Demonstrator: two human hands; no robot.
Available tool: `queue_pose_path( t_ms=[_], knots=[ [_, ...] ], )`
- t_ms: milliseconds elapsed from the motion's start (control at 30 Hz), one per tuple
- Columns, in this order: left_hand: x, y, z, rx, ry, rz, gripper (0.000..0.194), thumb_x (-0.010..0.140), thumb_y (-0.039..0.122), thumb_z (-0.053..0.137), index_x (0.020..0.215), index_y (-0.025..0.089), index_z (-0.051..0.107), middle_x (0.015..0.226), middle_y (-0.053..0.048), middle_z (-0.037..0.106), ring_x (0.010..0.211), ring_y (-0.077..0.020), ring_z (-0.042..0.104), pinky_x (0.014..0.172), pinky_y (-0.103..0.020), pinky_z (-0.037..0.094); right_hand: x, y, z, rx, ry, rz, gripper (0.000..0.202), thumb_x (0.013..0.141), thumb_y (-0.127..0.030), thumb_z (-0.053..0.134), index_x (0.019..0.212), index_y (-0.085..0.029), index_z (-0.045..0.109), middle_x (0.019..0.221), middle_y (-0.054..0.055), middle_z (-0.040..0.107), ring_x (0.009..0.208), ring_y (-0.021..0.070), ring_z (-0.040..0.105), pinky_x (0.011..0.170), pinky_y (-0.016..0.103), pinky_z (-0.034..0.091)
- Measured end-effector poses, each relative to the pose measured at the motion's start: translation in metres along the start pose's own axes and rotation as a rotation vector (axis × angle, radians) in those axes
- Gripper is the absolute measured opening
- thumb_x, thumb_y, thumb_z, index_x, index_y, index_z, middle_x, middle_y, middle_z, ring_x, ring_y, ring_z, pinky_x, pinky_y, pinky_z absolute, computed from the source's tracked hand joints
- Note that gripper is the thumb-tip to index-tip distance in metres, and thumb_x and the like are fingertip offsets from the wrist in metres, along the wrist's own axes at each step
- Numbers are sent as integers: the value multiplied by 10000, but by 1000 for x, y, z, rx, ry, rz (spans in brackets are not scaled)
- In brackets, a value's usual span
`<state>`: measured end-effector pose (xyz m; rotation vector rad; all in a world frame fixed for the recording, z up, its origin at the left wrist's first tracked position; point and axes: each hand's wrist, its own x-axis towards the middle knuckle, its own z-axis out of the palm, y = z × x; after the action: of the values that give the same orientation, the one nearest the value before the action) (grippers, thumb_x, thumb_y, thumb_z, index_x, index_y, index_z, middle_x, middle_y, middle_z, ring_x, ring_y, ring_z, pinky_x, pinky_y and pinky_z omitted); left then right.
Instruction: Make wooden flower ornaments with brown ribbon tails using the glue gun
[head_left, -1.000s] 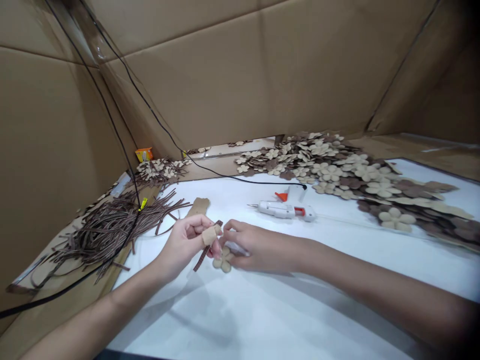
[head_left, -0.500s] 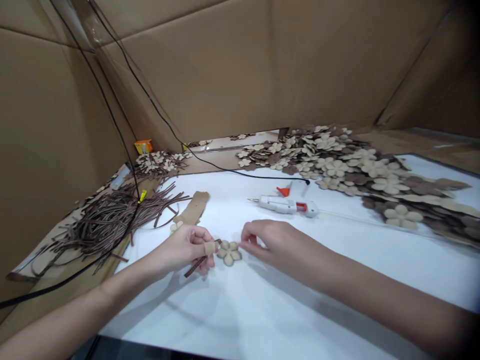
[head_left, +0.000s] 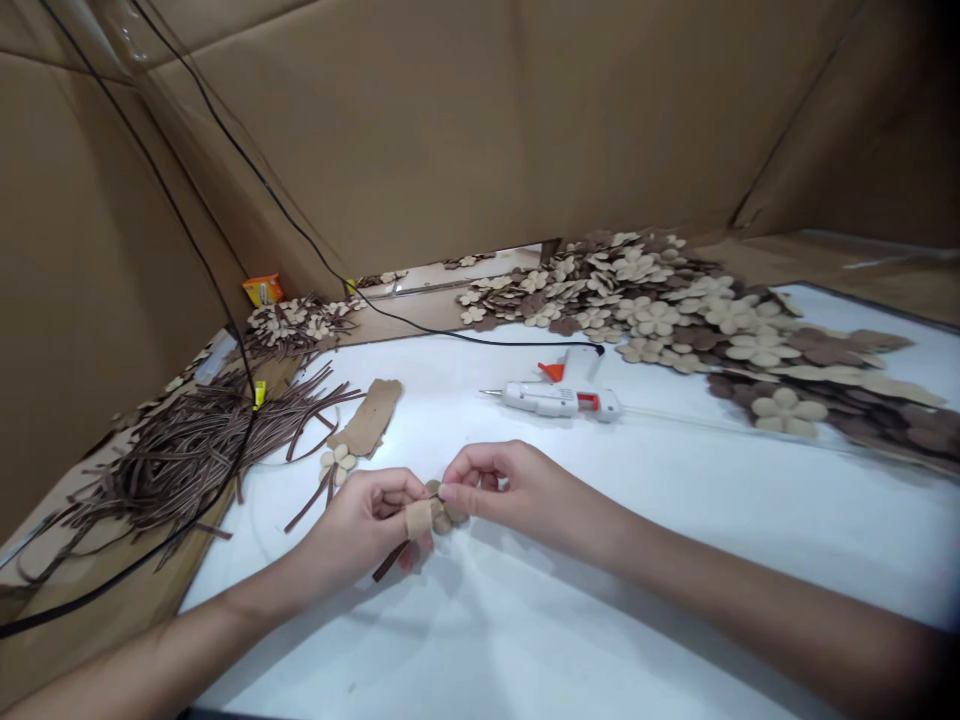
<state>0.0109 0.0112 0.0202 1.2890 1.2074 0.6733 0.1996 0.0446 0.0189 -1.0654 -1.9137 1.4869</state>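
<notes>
Between my hands is a small beige fabric flower (head_left: pixel 448 520), partly hidden by my fingertips. My left hand (head_left: pixel 382 505) is closed on a dark brown cord strip (head_left: pixel 390 562), whose tail hangs below the fingers; its thumb, wrapped in beige tape (head_left: pixel 418 518), presses at the flower's left side. My right hand (head_left: pixel 499 482) is closed in a pinch on the flower's upper right petals. Whether the strip is joined to the flower is hidden. Left of my hands lies another beige flower (head_left: pixel 339 463) with a brown strip under it.
Beyond my hands a white glue gun (head_left: pixel 551 399) lies on its side, its tip pointing left. A beige scrap (head_left: pixel 369 415) lies on the white table (head_left: pixel 540 620). Brown strips (head_left: pixel 195 450) are heaped left, fabric flowers (head_left: pixel 652 318) back right. A black cable (head_left: pixel 420 325) crosses behind.
My right hand has moved left and closed on the flower, which was bare on that side before. My left thumb now overlaps the flower. The view has shifted slightly.
</notes>
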Motion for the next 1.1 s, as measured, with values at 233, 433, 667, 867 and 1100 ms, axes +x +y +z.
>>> queue_pose_path(
  t_ms=[233, 433, 667, 867, 1100],
  knots=[
    [-2, 0, 0, -29, -5, 21, 259, 704, 381, 683, 655, 146, 586, 551, -1, 597, 433, -85, 516, 437, -185, 409, 0, -6, 3, -65, 56, 16, 190, 763, -359, 587, 784, -186, 663, 674, -2, 629, 589, 114, 460, 536, 238, 336],
    [-2, -6, -3, -17, -22, 26, 266, 736, 403, 654, 691, 151, 581, 582, -9, 611, 450, -91, 531, 431, -184, 402, 0, -3, 8, -14, 52, 15, 182, 778, -347, 570, 740, -192, 659, 680, 0, 658, 622, 126, 514, 549, 238, 353],
    [-1, -2, -2, -65, 14, -89, 324, 704, 444, 664, 639, 141, 569, 547, -2, 600, 377, -85, 523, 349, -168, 332, 4, 1, 9, -16, 73, 29, 171, 782, -320, 559, 743, -179, 649, 691, 14, 670, 645, 139, 564, 576, 248, 393],
    [-2, 3, 3, -90, 86, -156, 348, 665, 462, 686, 616, 138, 570, 532, 2, 597, 346, -72, 501, 320, -154, 306, 7, 3, 8, -153, 97, 5, 175, 780, -335, 552, 740, -192, 646, 674, 6, 639, 613, 130, 533, 527, 231, 366],
    [-3, 5, 4, -56, 87, -196, 348, 651, 453, 693, 582, 139, 560, 495, 8, 578, 330, -67, 481, 308, -151, 293, 8, 3, 8, -177, 77, 74, 185, 743, -350, 569, 687, -195, 654, 601, -11, 578, 547, 110, 480, 462, 215, 322]
  ],
)
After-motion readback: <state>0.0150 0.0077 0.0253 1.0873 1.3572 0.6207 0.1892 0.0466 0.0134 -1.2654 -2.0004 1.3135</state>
